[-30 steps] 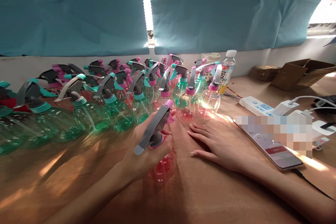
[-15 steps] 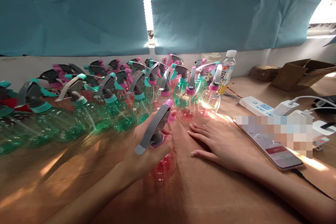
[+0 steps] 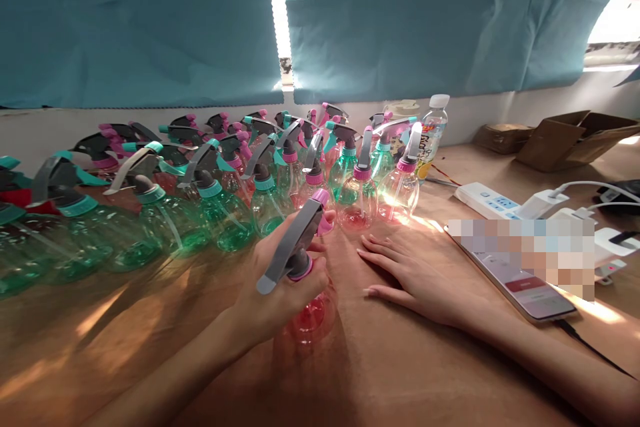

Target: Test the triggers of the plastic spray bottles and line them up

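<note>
My left hand (image 3: 280, 287) is closed around the neck of a pink spray bottle (image 3: 311, 320) that stands on the brown table (image 3: 200, 360). The bottle's grey trigger head with a pink nozzle (image 3: 321, 197) rises above my fingers and points away from me. My fingers hide part of its upper body. My right hand (image 3: 405, 277) lies flat on the table to the right of the bottle, fingers stretched out and holding nothing. Just beyond both hands stand more spray bottles, including a pink-collared one (image 3: 359, 197) and a green one (image 3: 230, 223).
Several green and pink spray bottles fill the table's back and left. A drink bottle (image 3: 434, 130) stands behind them. At right are a phone (image 3: 535, 290) on a cable, a white power strip (image 3: 487, 202) with plugs, and an open cardboard box (image 3: 555, 143). A blue-green curtain (image 3: 150, 27) hangs behind.
</note>
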Tool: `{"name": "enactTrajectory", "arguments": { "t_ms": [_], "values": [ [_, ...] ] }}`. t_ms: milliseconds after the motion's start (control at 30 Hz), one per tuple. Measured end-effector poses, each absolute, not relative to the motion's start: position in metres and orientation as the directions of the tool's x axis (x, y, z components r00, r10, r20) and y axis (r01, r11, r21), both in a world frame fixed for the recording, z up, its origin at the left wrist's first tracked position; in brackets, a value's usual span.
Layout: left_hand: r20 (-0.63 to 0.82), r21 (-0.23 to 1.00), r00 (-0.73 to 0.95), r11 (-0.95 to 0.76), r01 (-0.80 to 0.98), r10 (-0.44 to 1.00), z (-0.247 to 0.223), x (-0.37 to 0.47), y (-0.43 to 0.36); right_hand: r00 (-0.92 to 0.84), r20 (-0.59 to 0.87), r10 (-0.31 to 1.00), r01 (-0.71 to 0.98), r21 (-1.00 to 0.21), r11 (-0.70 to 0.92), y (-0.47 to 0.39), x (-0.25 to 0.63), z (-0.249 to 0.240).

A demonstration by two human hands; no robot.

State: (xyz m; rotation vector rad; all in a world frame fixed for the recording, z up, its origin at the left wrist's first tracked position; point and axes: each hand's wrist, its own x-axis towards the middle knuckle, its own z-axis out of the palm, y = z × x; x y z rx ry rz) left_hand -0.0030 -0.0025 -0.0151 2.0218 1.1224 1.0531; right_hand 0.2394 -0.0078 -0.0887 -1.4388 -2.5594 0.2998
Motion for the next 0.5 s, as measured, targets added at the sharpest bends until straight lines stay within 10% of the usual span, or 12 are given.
{"name": "enactTrajectory", "arguments": {
  "t_ms": [500],
  "values": [
    [0.411, 0.709, 0.32, -0.52, 0.477, 0.854, -0.01, -0.001, -0.003, -0.52, 0.059, 0.852, 0.819, -0.25, 0.517, -0.008, 0.24, -0.089]
  ]
}}
